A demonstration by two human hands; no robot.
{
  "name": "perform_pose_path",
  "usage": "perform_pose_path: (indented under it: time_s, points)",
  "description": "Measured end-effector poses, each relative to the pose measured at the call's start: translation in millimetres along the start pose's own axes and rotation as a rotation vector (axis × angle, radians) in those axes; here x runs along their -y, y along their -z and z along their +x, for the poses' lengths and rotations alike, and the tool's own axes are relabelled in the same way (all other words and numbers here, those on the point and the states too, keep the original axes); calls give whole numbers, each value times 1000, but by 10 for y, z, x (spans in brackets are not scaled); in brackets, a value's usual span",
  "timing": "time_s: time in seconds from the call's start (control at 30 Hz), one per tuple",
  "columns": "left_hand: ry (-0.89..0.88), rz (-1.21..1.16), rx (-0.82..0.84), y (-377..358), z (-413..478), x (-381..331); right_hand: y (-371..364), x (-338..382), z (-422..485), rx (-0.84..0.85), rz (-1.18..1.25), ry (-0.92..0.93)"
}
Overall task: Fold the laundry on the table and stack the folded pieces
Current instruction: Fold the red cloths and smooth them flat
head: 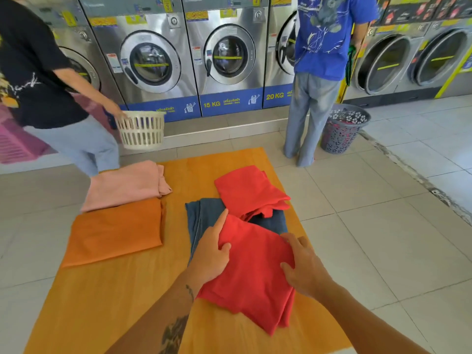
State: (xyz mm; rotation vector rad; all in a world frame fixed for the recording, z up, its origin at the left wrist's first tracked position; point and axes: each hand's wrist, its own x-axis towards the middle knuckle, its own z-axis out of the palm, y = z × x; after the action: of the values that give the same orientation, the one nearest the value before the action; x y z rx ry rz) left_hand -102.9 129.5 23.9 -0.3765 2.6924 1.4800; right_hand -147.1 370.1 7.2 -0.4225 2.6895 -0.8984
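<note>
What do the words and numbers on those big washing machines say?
"15 KG": blue strip under the middle washing machine.
"20 KG": blue strip under the next washing machine to its right.
Script beside each number, the yellow stickers and the small door labels: too small or blurred to read.
Laundry and baskets: no readable text.

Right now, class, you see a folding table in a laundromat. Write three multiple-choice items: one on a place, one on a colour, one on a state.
1. Where does the pink piece lie?
A. far left of the table
B. under the red garment
C. in a basket

2. What colour is the garment under both hands?
A. blue
B. red
C. white

3. How are the left hand and right hand placed?
A. lifted clear
B. gripping a basket
C. pressed on cloth

Answers: 1 A, beyond the orange piece; 2 B, plainly red; 3 C, both palms rest on it.
</note>
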Motion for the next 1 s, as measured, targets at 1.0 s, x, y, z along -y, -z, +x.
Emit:
perform_pose_path:
  time_s: [1.0]
  points:
    - [262, -139, -469, 2313, -1475, 1975, -2069, 2648, 298, 169, 165, 212]
